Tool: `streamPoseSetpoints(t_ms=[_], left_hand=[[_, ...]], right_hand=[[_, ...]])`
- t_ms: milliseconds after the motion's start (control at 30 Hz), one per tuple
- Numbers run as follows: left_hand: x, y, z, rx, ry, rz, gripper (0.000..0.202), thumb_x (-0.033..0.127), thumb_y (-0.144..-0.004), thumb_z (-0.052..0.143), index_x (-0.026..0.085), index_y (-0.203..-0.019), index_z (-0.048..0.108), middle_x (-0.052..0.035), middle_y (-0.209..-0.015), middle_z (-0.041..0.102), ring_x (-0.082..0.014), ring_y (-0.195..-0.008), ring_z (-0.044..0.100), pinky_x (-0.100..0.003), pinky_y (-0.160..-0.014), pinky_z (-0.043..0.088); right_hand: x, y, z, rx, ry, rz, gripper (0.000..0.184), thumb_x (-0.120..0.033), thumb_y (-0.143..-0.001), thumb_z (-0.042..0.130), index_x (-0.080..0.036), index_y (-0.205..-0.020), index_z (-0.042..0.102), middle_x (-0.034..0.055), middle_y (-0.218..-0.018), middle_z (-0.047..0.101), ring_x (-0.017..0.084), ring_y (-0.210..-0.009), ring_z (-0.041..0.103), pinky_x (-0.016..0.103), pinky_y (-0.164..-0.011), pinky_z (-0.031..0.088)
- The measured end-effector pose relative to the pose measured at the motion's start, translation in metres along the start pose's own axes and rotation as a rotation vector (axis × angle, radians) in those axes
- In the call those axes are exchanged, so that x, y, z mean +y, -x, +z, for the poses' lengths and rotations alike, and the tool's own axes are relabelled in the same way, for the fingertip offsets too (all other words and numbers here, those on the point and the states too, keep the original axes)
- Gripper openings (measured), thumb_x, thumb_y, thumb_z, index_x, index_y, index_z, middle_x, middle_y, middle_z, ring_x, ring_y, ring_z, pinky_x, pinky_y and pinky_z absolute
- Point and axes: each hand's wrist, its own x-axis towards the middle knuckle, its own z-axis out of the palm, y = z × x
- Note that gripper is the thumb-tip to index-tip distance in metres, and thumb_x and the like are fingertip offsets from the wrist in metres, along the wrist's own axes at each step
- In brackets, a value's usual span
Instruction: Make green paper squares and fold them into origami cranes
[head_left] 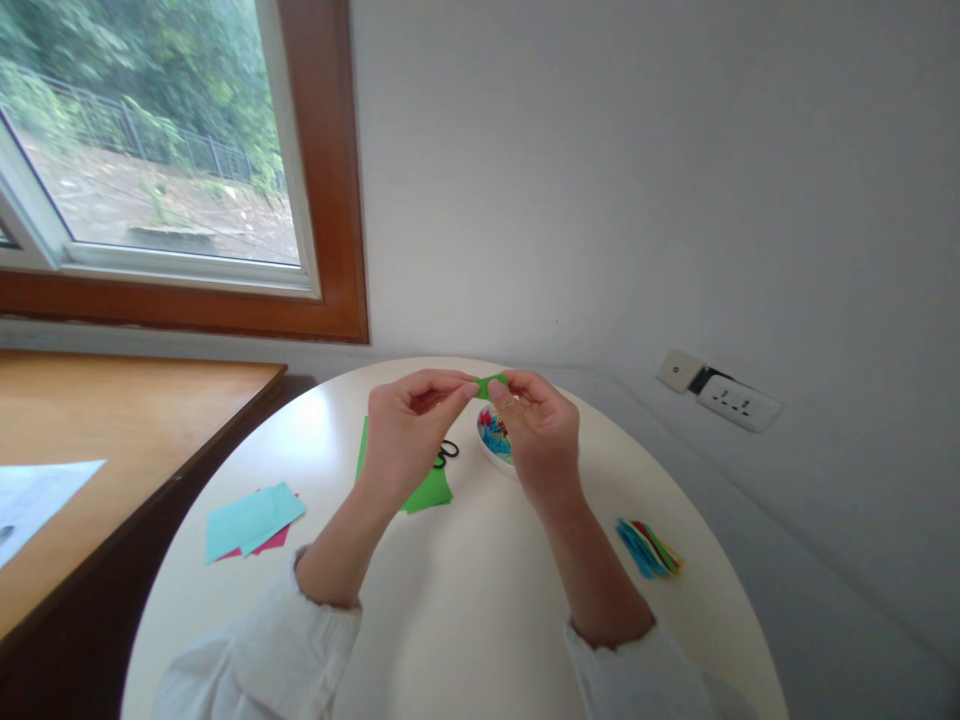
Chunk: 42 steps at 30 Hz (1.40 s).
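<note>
One green paper (pixel 484 386), long axis sideways, right end higher

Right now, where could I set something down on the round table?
The table is bare between the left sleeve and right sleeve, and from the right hand to the coloured strips. Crowded: around the bowl, scissors and green sheets.

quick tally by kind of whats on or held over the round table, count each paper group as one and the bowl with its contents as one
Paper sheet groups: 2 (blue and pink sheets, green paper)
Strip bundle: 1
Held green piece: 1
Bowl: 1
Scissors: 1
Total: 6
</note>
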Motion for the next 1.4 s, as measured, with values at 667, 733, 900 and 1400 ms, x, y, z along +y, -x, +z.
streamPoseSetpoints(t_ms=[667, 733, 900, 1400], left_hand=[[-0.0002, 0.0007, 0.0009, 0.024, 0.018, -0.021, 0.007, 0.019, -0.063, 0.072, 0.015, -0.06, 0.068, -0.0044, -0.073, 0.073, -0.0162, -0.07, 0.067, -0.026, -0.066, 0.055], [-0.0003, 0.001, 0.001, 0.025, 0.03, -0.032, 0.007, 0.02, -0.062, 0.073, 0.015, -0.06, 0.068, -0.0043, -0.073, 0.073, -0.0161, -0.069, 0.067, -0.027, -0.066, 0.055], [0.0002, -0.0006, 0.0, 0.045, 0.047, -0.041, 0.009, 0.021, -0.061, 0.074, 0.015, -0.059, 0.068, -0.0044, -0.073, 0.072, -0.0157, -0.068, 0.066, -0.027, -0.065, 0.054], [-0.0085, -0.0068, -0.0029, 0.071, 0.16, -0.151, 0.016, 0.027, -0.059, 0.077, 0.014, -0.063, 0.068, -0.0015, -0.066, 0.07, -0.0129, -0.063, 0.063, -0.026, -0.066, 0.05]], right_hand=[[0.0028, 0.003, -0.0036, -0.097, 0.147, -0.062, 0.014, -0.031, -0.076, 0.058, -0.018, -0.073, 0.062, 0.0007, -0.067, 0.062, 0.013, -0.062, 0.051, 0.028, -0.062, 0.042], [0.0022, 0.0034, -0.004, -0.101, 0.157, -0.067, 0.014, -0.031, -0.077, 0.058, -0.018, -0.072, 0.062, 0.0004, -0.066, 0.061, 0.013, -0.062, 0.051, 0.027, -0.061, 0.042], [0.0016, 0.0021, -0.002, -0.058, 0.102, -0.031, 0.014, -0.032, -0.074, 0.061, -0.018, -0.076, 0.065, 0.001, -0.068, 0.065, 0.013, -0.06, 0.054, 0.027, -0.059, 0.044], [-0.0003, 0.0018, 0.0009, 0.033, 0.001, -0.002, 0.018, -0.026, -0.069, 0.064, -0.019, -0.085, 0.064, -0.0016, -0.06, 0.064, 0.011, -0.053, 0.055, 0.026, -0.053, 0.044]])
